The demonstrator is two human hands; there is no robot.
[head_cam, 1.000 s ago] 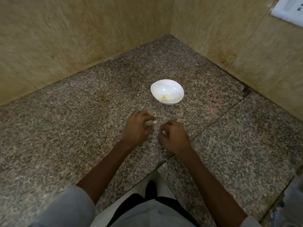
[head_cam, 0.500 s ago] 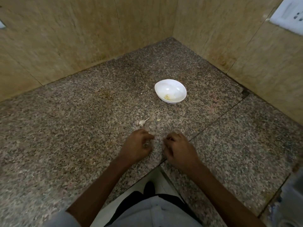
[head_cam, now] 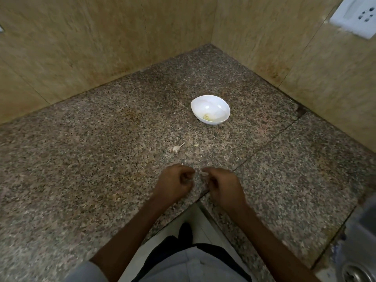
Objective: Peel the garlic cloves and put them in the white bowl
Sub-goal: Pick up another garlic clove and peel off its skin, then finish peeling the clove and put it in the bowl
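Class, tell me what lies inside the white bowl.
Inside the white bowl lies a small pale yellowish heap, probably peeled garlic; the count is unclear. Nothing covers it.

— Where did the camera sit?
— On the person's head, looking forward and down at the counter [head_cam: 91, 159] corner, near enough that both forearms [head_cam: 130, 233] filled the lower frame.

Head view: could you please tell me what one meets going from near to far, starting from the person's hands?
The left hand and right hand side by side → garlic piece lying on the granite counter → white bowl → wall corner.
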